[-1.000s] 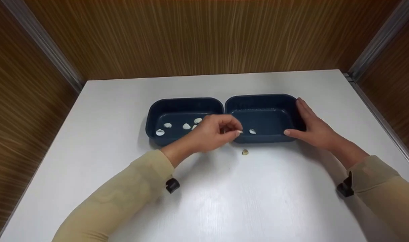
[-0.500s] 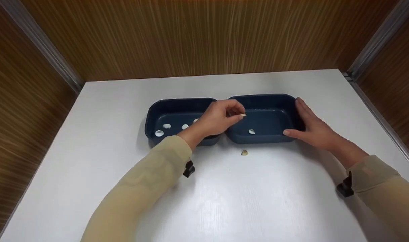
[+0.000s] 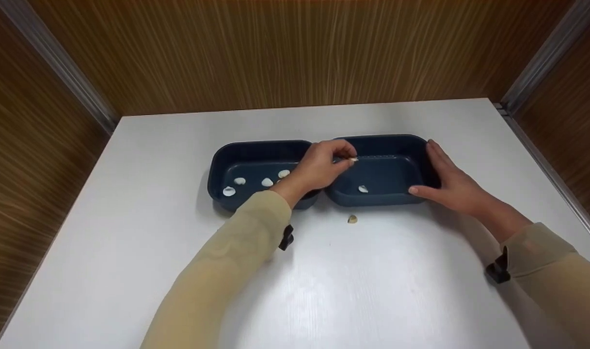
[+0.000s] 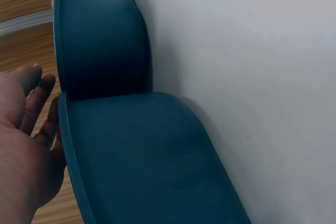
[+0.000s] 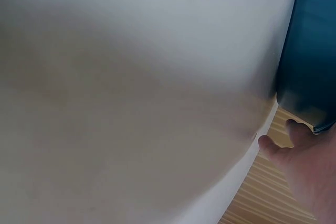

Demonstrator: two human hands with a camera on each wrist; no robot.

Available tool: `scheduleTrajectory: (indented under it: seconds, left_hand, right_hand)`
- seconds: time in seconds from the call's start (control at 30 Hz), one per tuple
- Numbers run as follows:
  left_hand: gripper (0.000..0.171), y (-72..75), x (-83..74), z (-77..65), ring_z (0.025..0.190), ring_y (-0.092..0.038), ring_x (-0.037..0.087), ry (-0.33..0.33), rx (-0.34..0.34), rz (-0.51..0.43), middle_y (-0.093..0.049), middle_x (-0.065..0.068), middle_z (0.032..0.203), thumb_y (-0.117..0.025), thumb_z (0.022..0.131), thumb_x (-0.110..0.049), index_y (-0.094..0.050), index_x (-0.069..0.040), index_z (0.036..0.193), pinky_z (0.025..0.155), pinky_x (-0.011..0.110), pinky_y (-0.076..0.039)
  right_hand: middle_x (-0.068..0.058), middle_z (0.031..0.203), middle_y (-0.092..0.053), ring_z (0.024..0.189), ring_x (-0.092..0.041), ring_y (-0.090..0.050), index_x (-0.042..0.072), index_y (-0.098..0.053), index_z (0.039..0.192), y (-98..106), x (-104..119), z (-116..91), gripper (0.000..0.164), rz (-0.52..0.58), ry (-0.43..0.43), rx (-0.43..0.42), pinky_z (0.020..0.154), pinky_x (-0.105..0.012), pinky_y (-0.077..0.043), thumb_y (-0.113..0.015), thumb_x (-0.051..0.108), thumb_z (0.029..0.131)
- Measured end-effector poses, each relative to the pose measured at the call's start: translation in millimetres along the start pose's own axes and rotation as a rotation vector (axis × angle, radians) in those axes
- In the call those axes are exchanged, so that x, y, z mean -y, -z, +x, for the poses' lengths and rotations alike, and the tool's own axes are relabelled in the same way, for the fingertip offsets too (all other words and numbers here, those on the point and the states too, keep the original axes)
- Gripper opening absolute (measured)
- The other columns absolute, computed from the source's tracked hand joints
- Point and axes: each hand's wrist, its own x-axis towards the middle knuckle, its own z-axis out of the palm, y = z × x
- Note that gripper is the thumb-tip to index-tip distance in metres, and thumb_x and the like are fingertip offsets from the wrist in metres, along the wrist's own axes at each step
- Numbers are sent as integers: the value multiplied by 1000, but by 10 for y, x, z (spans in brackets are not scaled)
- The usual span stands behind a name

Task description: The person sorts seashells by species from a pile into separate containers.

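My left hand [image 3: 319, 167] is over the inner left side of the right dark blue bin [image 3: 379, 199]. Between thumb and fingertips it pinches a small pale seashell [image 3: 354, 159]. One white seashell [image 3: 363, 189] lies inside that bin near its front wall. Against the bin's right end rests my right hand [image 3: 452, 186], fingers straight along the outer side and thumb stretched toward the front rim. A second dark blue bin [image 3: 256, 154] adjoins on the left and holds several white seashells [image 3: 267, 182]. My left forearm hides part of it. In the left wrist view the pinched shell is out of sight.
A brownish seashell [image 3: 352, 219] lies on the white table [image 3: 353, 286] in front of the right bin. Wood-grain panels [image 3: 295, 53] stand behind the table and at both sides.
My left hand has moved away from me and slightly right, from the bins' front edge to over the right bin, still pinching the seashell. My right hand has stayed at the bin's end.
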Motion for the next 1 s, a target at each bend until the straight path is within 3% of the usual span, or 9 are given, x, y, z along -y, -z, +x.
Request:
scheduleTrajectory:
  seconds: [0.13,0.53,0.73,1.0]
  left_hand:
    - [16,-27,6,35,111,-63,11,7,-15,2,-72,-3,115,-68,106,-15,-73,-11,121,108,36,-51]
    - [24,-15,-17,16,128,-64,23,-11,-17,18,-71,9,132,-68,106,-11,-71,-10,130,113,35,-48]
    - [27,37,-125,-104,130,-62,16,-8,-10,6,-70,2,135,-68,106,-15,-70,-13,134,112,29,-47]
    - [29,79,-340,-402,128,-60,6,-79,37,-16,-69,-5,134,-70,106,-20,-70,-17,134,108,21,-45]
  right_hand:
    - [-4,178,12,163,-34,5,16,8,171,7,2,6,115,-2,-15,4,126,-67,-11,-76,47,97]
    - [-5,178,12,163,-35,4,16,7,171,-2,-7,5,114,-6,2,3,126,-68,-12,-75,46,98]
    - [-5,178,13,163,-35,4,16,8,171,8,-6,11,113,-3,1,8,126,-68,-12,-75,45,98]
    - [-5,178,13,163,-35,4,15,7,171,14,-3,6,113,2,10,5,126,-68,-11,-75,43,99]
